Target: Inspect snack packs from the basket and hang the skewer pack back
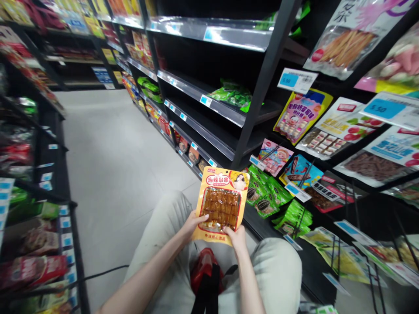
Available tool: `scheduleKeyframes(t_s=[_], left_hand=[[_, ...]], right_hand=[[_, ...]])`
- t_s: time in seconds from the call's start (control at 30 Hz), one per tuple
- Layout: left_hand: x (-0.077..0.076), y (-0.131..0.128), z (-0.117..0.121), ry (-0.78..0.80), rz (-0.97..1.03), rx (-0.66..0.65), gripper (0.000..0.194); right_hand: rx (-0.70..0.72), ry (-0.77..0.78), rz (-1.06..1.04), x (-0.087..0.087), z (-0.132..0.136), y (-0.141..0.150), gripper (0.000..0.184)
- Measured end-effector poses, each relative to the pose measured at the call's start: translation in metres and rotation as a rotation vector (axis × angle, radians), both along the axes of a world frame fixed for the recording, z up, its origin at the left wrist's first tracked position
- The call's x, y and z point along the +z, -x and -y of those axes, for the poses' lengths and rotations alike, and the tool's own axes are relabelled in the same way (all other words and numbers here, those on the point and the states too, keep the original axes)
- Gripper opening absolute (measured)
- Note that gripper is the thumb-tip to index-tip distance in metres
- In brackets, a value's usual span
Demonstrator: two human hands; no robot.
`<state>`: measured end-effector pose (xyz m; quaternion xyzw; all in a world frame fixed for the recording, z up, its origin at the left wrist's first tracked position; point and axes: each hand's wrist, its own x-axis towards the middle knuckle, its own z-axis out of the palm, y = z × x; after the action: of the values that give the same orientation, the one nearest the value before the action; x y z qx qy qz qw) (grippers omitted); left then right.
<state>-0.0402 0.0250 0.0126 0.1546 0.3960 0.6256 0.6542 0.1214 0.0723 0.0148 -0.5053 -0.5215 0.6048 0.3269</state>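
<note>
Yellow card and clear film make up the flat yellow packet [224, 174] in the near middle of the scene, tilted above the gap between two knees, its window showing brown, glossy pieces set in rows. The left hand [193, 223] grasps its lower left edge with the thumb laid over the front, and the right hand [236, 237] grips the lower right corner, thumb also on the front. Pale trousers [278, 266] cover the legs, which rise on the left and right of the forearms and hem in the space around them; below the packet, between the legs, sit a red object [205, 261] and a black strap [207, 292]. Just to the right of the packet, green bags [262, 187] with striped seeds printed on them crowd the lower part of the near right display, under hanging pouches [303, 115] in pink, blue and white, with price tags [297, 80] and thin dark hooks jutting out in front. A black shelf unit [253, 87] runs from behind the packet toward the far left, with a heap of green packs [229, 93] on one level. Grey floor [104, 152] stretches away on the left, a dark cable [104, 272] crosses near the left knee, and a left shelf [59, 174] full of blurred bags closes off that side, while more shelves [72, 56] stand across the far end
</note>
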Motion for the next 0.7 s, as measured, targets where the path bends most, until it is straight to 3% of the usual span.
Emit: scheduleKeyframes(t_s=[0.4, 0.7], left_hand=[[0.0002, 0.0003, -0.0009, 0.002, -0.001, 0.006, 0.041], [-0.0018, 0.0002, -0.0011, 0.011, -0.007, 0.024, 0.042]], right_hand=[[0.074, -0.036, 0.013, 0.0002, -0.0035, -0.0046, 0.015], [-0.041, -0.077, 0.134, -0.0038, -0.0016, 0.0027, 0.012]])
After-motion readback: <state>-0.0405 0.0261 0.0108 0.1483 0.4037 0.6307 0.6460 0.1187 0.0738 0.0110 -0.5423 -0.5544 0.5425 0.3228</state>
